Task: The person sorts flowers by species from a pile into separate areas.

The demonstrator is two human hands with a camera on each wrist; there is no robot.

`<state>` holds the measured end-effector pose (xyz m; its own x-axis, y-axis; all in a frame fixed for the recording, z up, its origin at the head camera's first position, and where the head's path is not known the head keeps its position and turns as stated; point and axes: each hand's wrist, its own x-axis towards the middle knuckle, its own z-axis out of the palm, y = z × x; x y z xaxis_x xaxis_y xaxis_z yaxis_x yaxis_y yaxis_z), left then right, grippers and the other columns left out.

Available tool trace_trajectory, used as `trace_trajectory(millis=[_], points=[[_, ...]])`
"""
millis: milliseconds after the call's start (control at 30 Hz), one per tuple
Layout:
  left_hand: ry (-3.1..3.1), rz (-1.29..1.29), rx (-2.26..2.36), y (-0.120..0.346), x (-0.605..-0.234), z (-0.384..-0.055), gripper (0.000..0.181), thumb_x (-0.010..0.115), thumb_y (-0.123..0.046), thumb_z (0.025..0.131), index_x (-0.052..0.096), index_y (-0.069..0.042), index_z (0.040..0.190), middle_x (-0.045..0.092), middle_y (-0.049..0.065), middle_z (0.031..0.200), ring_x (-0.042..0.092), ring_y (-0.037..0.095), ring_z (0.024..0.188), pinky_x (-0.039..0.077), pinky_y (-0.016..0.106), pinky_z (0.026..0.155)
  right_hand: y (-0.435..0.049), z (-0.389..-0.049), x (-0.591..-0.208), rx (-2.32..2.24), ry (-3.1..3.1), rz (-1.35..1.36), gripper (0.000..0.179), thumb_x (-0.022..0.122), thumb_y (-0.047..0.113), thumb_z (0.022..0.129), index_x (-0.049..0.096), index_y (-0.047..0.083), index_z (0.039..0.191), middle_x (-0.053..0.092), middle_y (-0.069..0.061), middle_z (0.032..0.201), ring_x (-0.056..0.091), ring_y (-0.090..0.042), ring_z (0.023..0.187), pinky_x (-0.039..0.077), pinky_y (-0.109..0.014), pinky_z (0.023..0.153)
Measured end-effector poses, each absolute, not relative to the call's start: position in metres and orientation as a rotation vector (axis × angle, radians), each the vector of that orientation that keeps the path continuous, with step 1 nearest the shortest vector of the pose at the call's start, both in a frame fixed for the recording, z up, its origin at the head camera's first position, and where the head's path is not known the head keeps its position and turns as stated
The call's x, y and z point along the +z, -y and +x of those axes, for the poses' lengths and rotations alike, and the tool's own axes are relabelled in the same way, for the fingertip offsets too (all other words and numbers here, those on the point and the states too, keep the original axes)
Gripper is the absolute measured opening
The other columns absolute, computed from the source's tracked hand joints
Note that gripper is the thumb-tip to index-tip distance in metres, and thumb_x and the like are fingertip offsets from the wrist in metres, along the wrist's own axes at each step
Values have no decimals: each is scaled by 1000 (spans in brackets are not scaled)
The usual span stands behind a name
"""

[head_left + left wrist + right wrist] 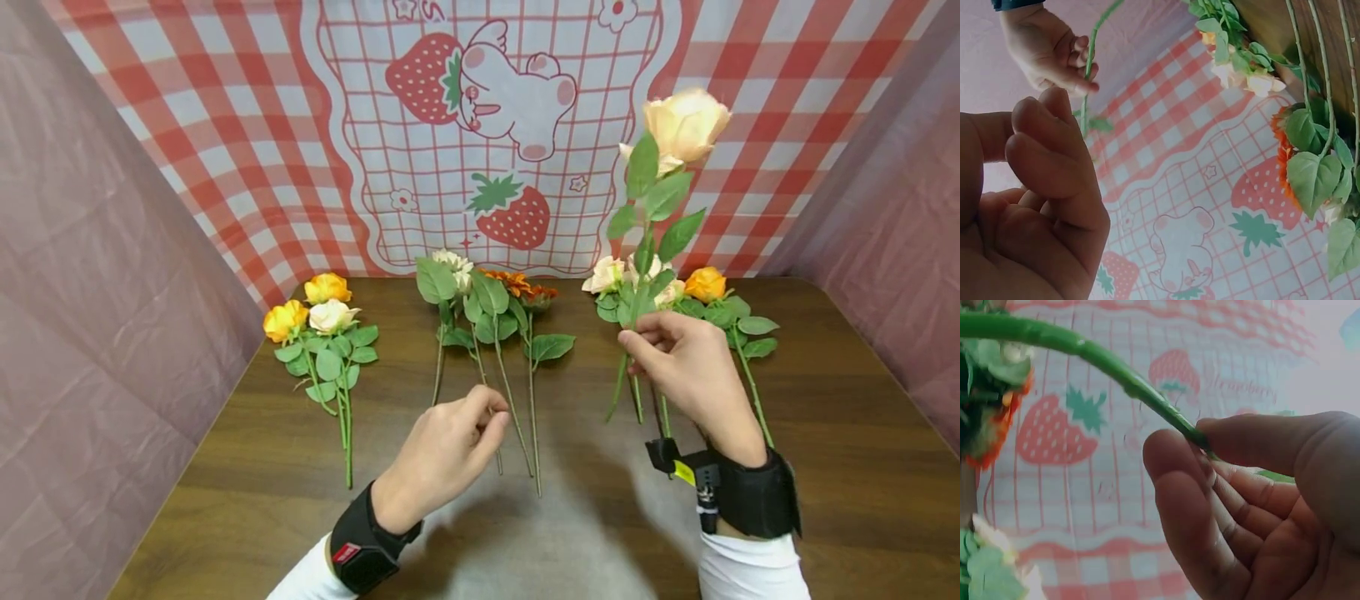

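My right hand (686, 371) pinches the green stem (1116, 375) of a peach rose (686, 125) between thumb and fingertips. The rose stands upright above the table, its bloom high in front of the checked cloth and its leaves below it. In the right wrist view the stem bends out from the fingertips. My left hand (450, 446) hovers over the stems of the middle flowers with its fingers loosely curled, holding nothing. Those flowers include a white bloom (453, 267) and orange blooms (517, 283), with broad green leaves.
On the table's left lie yellow-orange roses (327, 288) and a cream rose (332, 317). Pale roses (604, 275) and an orange rose (705, 284) lie at the right, partly behind my right hand. A red-checked strawberry cloth (465, 208) hangs behind the brown table (225, 517).
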<state>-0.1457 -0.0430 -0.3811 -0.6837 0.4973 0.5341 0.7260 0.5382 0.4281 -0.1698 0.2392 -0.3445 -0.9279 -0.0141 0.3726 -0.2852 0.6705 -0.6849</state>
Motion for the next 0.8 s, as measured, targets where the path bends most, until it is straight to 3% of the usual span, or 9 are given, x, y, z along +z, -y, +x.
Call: trace_trajectory(millis=[300,567,800], points=[[2448,-995,-889,43,-381,-146,5,62,-7,94,61,-10,98,65,-7,74,53,-2,59,44,15,53,-263,-184,-356,1011,2618,81,19,67,19,95,71,0,97,70,-11,73,63,-12,55,43,-24,47],[2475,-995,-870,44,-381,-145,4,60,-9,95,62,-12,97,68,-5,78,58,0,62,47,17,55,-275,-201,-381,1065,2719,14,22,66,16,96,70,-5,99,68,-8,67,61,-16,54,44,-28,46],[2501,-995,-858,44,-380,-144,6,61,-8,95,63,-13,98,66,-6,76,57,0,62,46,16,55,-285,-219,-408,1114,2850,-42,23,62,14,97,70,-8,99,65,-7,63,64,-21,54,47,-30,51]])
